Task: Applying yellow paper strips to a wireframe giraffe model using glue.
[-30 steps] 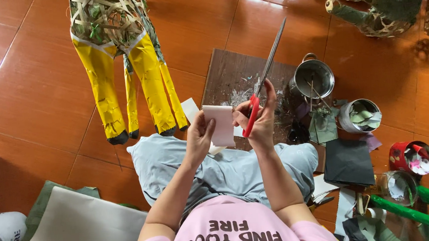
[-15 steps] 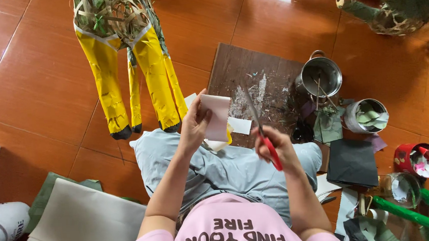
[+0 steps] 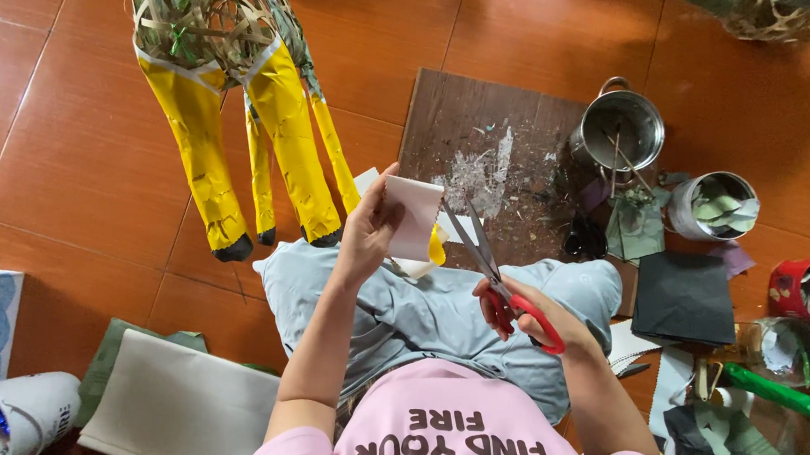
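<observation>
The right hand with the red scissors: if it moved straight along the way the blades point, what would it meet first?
Probably the white paper sheet held by the left hand; the scissors in the right hand point up toward its lower edge, though depth is unclear.

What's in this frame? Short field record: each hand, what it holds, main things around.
left hand: grip on white paper sheet, raised above the lap
right hand: grip on red-handled scissors, blades open, pointing toward the sheet
contact: blade tips close to the sheet; touching or not, cannot tell
ahead: dark wooden board, metal pot
upper left: woven figure with yellow legs
</observation>
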